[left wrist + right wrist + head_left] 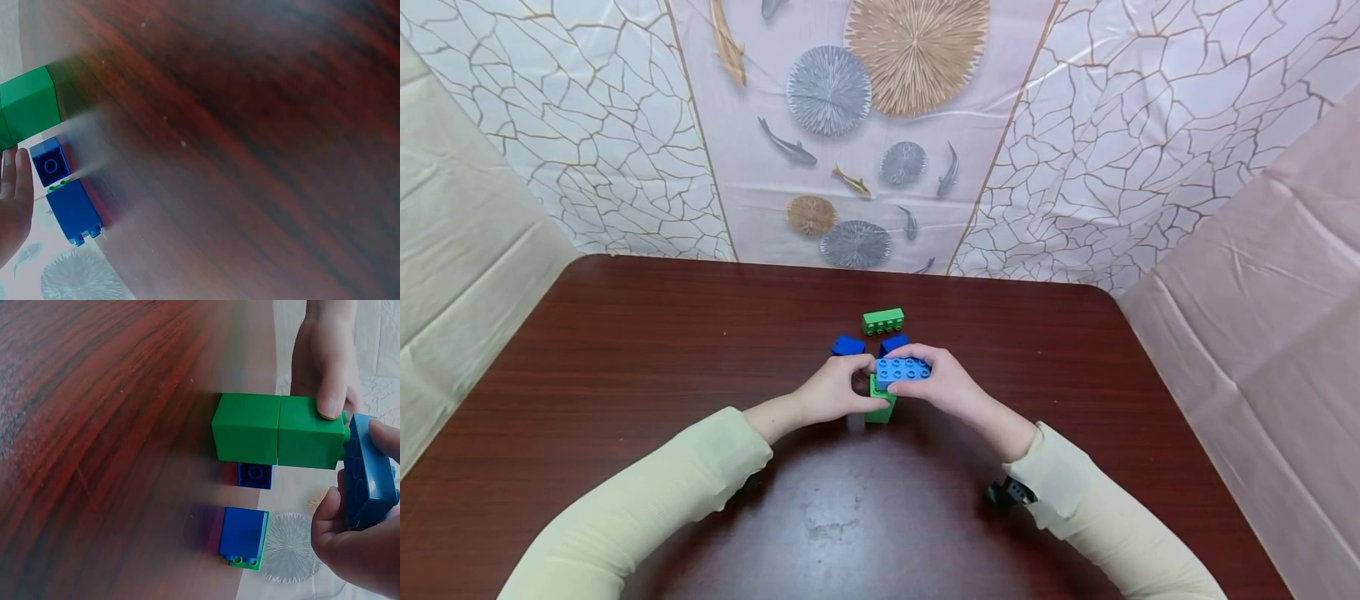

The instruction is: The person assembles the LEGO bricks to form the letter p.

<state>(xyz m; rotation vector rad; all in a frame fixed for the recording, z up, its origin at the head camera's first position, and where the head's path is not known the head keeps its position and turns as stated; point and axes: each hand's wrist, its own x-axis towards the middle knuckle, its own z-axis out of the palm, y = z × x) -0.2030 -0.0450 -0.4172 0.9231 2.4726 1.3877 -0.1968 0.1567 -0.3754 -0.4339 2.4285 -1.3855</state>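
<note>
My left hand holds an upright stack of two green toy building bricks. Its thumb lies along the upper brick in the right wrist view. A light blue eight-stud brick is pinched between the thumb and fingers of my right hand. That brick sits right at the studs on top of the green stack, slightly tilted in the right wrist view, and reaches out to the right. From the head, it covers part of the stack's top.
Beyond the hands, two dark blue bricks stand apart on the brown table. Behind them lies a long green brick, its studs facing me. Patterned cloth hangs along the table's far edge.
</note>
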